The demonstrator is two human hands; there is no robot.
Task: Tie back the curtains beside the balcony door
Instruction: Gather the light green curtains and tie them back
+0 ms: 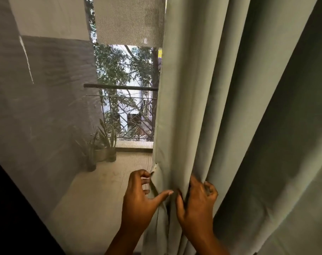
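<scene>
Daylight enters from the balcony opening (backlit, dim indoors); wide-angle bending at the edges; slightly soft focus.

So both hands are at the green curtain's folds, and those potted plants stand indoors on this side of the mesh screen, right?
Not quite. The head view shows the potted plants outside on the balcony floor, beyond the mesh screen. The rest holds: the left hand and right hand are at the green curtain.

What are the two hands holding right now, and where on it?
The right hand grips a fold of the green curtain low down. The left hand pinches a narrow strip at the curtain's left edge, thumb resting on the cloth.
</scene>
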